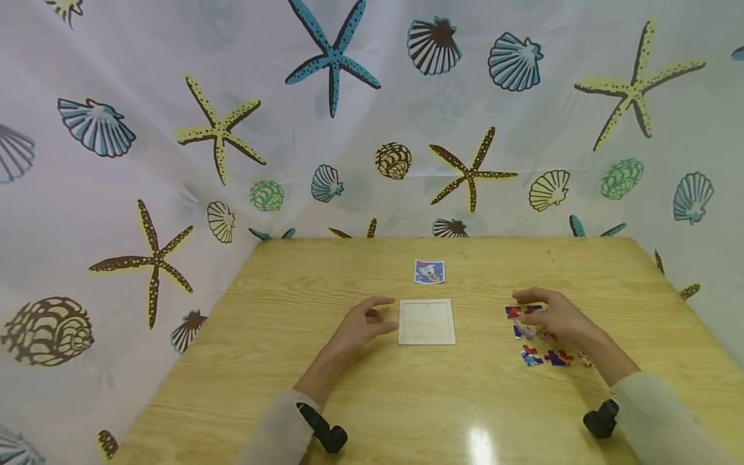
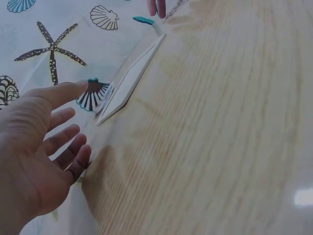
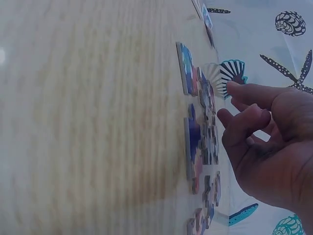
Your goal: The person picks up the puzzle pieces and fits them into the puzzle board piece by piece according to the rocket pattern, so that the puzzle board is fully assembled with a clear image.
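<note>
A square white puzzle frame (image 1: 427, 322) lies flat on the wooden table, with my left hand (image 1: 365, 324) just left of its edge. That hand's thumb and fingers are spread apart and hold nothing, as the left wrist view also shows. My right hand (image 1: 558, 316) hovers over several loose jigsaw pieces (image 1: 531, 356), hiding some of them. In the right wrist view the fingers are loosely bent above the pieces (image 3: 193, 142), with nothing between them. Beyond the frame lies a small picture card (image 1: 429, 272) with a white cartoon figure on blue.
The wooden table (image 1: 279, 278) reaches back to a white curtain (image 1: 360, 142) printed with starfish and shells, which also hangs along the left and right sides. A black wrist camera (image 1: 330, 436) sits on the left sleeve and another camera (image 1: 602, 418) on the right.
</note>
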### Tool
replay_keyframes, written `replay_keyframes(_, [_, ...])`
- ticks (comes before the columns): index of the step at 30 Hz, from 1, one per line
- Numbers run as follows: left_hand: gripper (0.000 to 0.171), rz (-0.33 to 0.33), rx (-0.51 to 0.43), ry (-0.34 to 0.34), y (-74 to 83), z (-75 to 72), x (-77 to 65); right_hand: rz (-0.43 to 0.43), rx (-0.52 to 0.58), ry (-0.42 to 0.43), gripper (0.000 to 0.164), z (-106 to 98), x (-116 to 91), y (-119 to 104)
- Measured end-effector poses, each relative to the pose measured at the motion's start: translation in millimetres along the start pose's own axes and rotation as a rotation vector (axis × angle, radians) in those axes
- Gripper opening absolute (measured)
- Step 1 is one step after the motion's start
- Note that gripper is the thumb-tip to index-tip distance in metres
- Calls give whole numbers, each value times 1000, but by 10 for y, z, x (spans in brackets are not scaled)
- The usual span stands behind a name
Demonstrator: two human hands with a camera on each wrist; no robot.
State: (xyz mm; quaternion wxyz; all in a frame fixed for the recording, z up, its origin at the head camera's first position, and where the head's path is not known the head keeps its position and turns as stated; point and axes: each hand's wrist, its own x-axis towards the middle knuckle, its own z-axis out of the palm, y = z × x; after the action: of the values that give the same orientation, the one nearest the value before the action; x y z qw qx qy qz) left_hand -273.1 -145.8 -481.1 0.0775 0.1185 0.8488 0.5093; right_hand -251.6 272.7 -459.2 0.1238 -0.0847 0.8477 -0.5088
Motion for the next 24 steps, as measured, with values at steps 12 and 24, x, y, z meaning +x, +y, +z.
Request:
replay_keyframes(12, [77, 39, 122, -100, -70, 37, 78, 53, -23, 59, 45, 75, 86, 41])
replay_keyframes(24, [84, 144, 301, -194, -145, -9, 124, 84, -93, 99, 37, 108, 132, -29])
